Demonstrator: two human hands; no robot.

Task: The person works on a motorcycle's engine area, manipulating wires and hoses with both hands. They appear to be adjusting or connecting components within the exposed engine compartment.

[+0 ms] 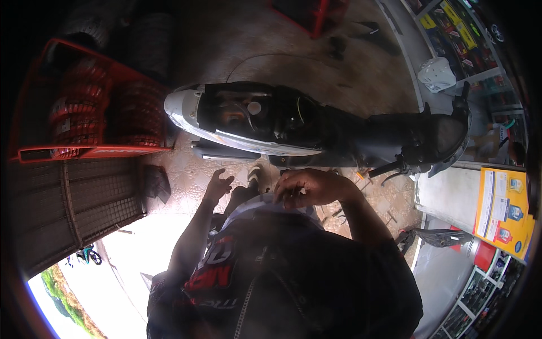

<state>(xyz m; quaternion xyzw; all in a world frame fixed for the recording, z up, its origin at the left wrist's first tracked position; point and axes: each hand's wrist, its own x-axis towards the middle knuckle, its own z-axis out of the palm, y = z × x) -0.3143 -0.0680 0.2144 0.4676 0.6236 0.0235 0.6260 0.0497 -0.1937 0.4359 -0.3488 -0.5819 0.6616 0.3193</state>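
Note:
A scooter (350, 133) with its seat off or raised stands sideways across the view, an open rear bay (248, 110) exposed inside white and black side panels. Below its left end, my left hand (220, 183) is held out with fingers apart and slightly bent, nothing visible in it. My right hand (307, 186) is just below the scooter's middle, over my clothing at the waist, its fingers curled; whether anything small is in them I cannot make out. Some scattered tools (367, 178) lie on the tiled floor beside the scooter, partly hidden by my right arm.
A red rack (84, 150) holding stacked tires stands left, near a shutter (90, 198). A red stand (316, 17) is at the top. Display cases (483, 62), a white helmet (435, 73) and a yellow poster (502, 217) line the right. A bright doorway opens at lower left.

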